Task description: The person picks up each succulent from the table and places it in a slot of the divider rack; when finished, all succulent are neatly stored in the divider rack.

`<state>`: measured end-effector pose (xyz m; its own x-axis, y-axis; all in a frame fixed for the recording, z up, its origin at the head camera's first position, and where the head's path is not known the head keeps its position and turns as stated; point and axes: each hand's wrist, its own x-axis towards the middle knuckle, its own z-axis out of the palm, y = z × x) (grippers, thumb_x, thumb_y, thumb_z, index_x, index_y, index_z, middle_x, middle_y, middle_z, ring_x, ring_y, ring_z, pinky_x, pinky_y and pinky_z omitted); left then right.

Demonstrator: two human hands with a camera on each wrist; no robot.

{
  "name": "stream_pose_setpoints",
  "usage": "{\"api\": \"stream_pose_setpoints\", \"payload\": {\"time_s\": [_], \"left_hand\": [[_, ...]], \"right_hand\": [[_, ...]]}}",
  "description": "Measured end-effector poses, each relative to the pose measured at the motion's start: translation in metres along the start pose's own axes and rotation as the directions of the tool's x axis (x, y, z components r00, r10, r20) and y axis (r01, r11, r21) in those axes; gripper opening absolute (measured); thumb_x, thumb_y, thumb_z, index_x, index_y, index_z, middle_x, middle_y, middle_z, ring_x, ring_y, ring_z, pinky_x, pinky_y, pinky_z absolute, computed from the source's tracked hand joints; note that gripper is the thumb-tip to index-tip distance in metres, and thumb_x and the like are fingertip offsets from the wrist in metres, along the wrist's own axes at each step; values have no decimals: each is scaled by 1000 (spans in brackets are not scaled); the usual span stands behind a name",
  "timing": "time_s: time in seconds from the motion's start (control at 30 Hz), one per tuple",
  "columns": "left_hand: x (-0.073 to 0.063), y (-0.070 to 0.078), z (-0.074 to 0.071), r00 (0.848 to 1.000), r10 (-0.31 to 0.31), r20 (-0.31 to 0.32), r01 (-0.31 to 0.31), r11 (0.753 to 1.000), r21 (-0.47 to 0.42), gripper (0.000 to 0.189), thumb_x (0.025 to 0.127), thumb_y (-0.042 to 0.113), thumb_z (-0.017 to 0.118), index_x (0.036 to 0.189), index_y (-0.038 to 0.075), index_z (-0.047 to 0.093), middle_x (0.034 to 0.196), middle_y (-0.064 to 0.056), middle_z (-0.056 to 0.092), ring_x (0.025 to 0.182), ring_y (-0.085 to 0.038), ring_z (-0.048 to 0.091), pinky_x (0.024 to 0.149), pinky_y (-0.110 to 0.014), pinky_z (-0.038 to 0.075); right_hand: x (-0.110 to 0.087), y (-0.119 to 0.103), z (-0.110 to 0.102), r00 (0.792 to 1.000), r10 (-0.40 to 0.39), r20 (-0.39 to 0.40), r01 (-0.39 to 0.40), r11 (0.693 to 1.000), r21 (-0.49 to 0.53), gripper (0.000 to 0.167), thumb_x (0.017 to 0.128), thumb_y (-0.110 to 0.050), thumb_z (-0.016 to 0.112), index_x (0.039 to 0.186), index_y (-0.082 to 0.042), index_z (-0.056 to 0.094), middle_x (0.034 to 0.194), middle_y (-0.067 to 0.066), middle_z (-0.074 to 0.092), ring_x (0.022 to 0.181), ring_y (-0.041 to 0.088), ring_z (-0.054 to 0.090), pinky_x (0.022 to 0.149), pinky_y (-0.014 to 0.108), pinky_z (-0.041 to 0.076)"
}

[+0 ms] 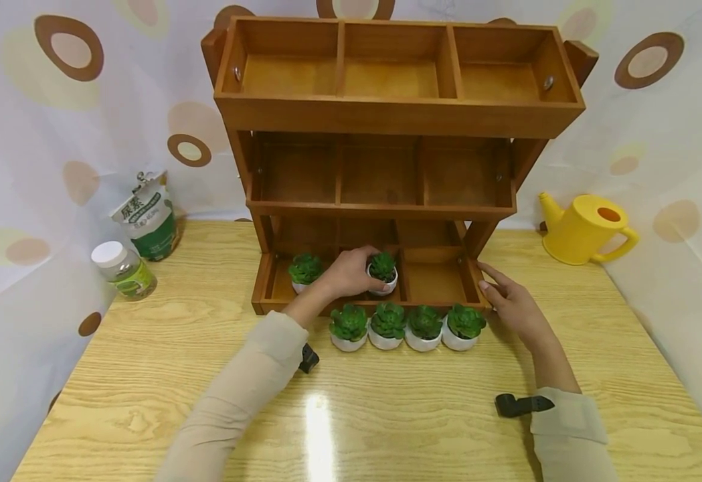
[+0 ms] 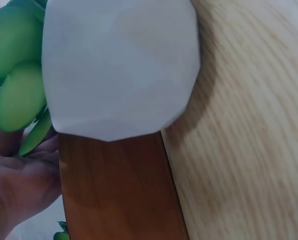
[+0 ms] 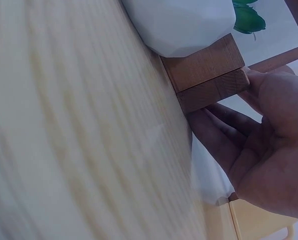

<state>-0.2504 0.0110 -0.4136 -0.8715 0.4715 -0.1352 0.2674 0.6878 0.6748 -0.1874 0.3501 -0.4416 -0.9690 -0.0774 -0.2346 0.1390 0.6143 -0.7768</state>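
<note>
My left hand (image 1: 351,273) holds a small potted succulent (image 1: 383,266) by its white pot, in the middle compartment of the bottom tier of a wooden shelf (image 1: 399,119). Another potted succulent (image 1: 305,269) sits in the left compartment of that tier. At the tier's right front corner, my right hand (image 1: 512,304) grips the wooden end (image 3: 214,90) between thumb and fingers. Several potted succulents (image 1: 388,321) stand in a row on the table along the shelf's front. One white pot (image 2: 121,65) covers much of the left wrist view, partly hiding the left hand (image 2: 24,180).
A yellow watering can (image 1: 585,231) stands right of the shelf. To the left are a green and white bag (image 1: 148,221) and a clear jar (image 1: 124,271) with a white lid. The light wooden table (image 1: 387,415) runs up to a patterned wall covering.
</note>
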Motion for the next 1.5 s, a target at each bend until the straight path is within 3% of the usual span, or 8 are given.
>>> {"api": "stream_pose_setpoints", "payload": {"time_s": [0.33, 0.7, 1.07, 1.5], "left_hand": [[1, 3, 5, 999, -31, 41, 31, 999, 15, 78, 90, 34, 78, 154, 9, 41, 151, -14, 53, 136, -33, 52, 108, -46, 49], [0, 5, 4, 998, -43, 55, 42, 999, 30, 76, 92, 29, 76, 156, 10, 38, 151, -14, 52, 137, -33, 53, 109, -46, 48], [-12, 2, -12, 998, 65, 4, -65, 997, -49, 78, 90, 26, 78, 156, 12, 39, 154, -12, 51, 141, -30, 49, 112, -47, 45], [-43, -3, -36, 992, 113, -63, -120, 986, -118, 80, 89, 40, 77, 157, 21, 39, 156, -7, 48, 144, -27, 46, 115, -49, 42]], "right_hand": [[-3, 2, 2, 999, -38, -11, 38, 999, 8, 62, 107, -52, 37, 163, -33, 19, 166, 21, 25, 148, 48, 33, 111, 63, 39], [-3, 0, 1, 1000, -19, -18, 18, 999, -28, 61, 107, -53, 37, 163, -34, 19, 166, 21, 26, 147, 49, 34, 113, 65, 35], [-2, 0, 1, 1000, -24, -18, 23, 999, -31, 62, 107, -54, 36, 163, -33, 19, 164, 23, 28, 145, 49, 38, 111, 63, 39], [-2, 1, 1, 999, -25, -23, 25, 999, -28, 62, 107, -53, 36, 163, -33, 19, 164, 23, 29, 145, 48, 38, 112, 64, 38]]}}
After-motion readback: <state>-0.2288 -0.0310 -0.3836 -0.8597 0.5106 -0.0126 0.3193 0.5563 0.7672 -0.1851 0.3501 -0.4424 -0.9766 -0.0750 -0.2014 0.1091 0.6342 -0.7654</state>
